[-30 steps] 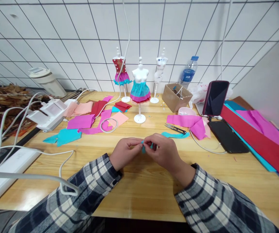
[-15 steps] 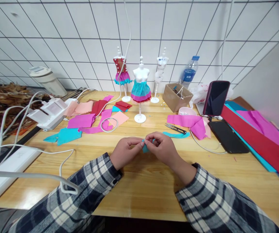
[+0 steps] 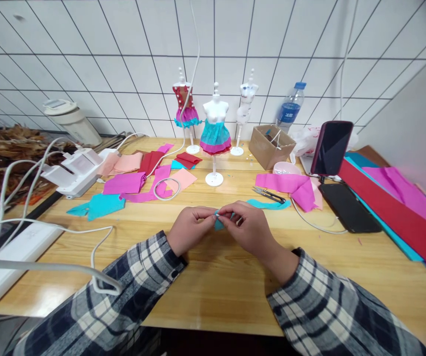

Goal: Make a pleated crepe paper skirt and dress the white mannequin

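Note:
Between my two hands, just above the table, is a small piece of turquoise crepe paper (image 3: pixel 218 225), mostly covered by fingers. My left hand (image 3: pixel 191 228) pinches its left side with thumb and forefinger. From the other side my right hand (image 3: pixel 248 228) is closed on it too, fingers curled and tips almost touching the left ones. Behind the hands stands a white mini dress form (image 3: pixel 216 110) wearing a turquoise, magenta and red paper skirt (image 3: pixel 215 136). Thread snips (image 3: pixel 268 195) lie right of it, beside a curved turquoise strip (image 3: pixel 272 204).
Left lie magenta paper (image 3: pixel 124 183), turquoise paper (image 3: pixel 105 206) and a power strip (image 3: pixel 81 173) with cables. Two more dress forms (image 3: pixel 186 106) stand by the wall. Right are a cardboard box (image 3: pixel 271 147), a bottle (image 3: pixel 290 106), phones (image 3: pixel 350 207) and long red paper (image 3: pixel 394 217).
Both hands have shifted very slightly left with the turquoise paper, their fingertips still pinching it. The view has tilted a little; the things on the table have not moved.

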`<state>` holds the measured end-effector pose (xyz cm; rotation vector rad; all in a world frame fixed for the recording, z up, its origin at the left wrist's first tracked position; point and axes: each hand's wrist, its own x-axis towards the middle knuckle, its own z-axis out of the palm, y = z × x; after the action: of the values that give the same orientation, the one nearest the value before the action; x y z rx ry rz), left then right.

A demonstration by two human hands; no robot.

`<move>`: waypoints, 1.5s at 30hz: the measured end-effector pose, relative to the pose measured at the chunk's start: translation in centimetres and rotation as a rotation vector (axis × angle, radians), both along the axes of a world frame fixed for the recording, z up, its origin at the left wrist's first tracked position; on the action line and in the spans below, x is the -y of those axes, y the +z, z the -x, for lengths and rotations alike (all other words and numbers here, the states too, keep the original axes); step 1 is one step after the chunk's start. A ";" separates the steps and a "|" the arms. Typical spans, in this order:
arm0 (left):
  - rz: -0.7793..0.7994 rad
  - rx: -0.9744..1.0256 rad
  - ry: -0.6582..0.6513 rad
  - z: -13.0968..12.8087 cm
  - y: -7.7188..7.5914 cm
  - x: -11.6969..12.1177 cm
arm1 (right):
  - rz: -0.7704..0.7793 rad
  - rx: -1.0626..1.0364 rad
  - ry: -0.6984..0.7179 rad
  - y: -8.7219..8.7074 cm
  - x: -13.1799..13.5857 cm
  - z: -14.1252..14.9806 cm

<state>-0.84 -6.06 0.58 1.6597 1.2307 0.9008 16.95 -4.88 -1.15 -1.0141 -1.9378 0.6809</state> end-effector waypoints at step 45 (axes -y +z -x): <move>0.614 0.115 0.117 7.3 0.4 0.2 | 0.736 -0.908 -0.447 -1.0 -4.4 -2.2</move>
<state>-8.18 -6.31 0.95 1.0440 1.3623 0.5908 19.10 -0.44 -2.11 -1.2049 -0.6347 1.3322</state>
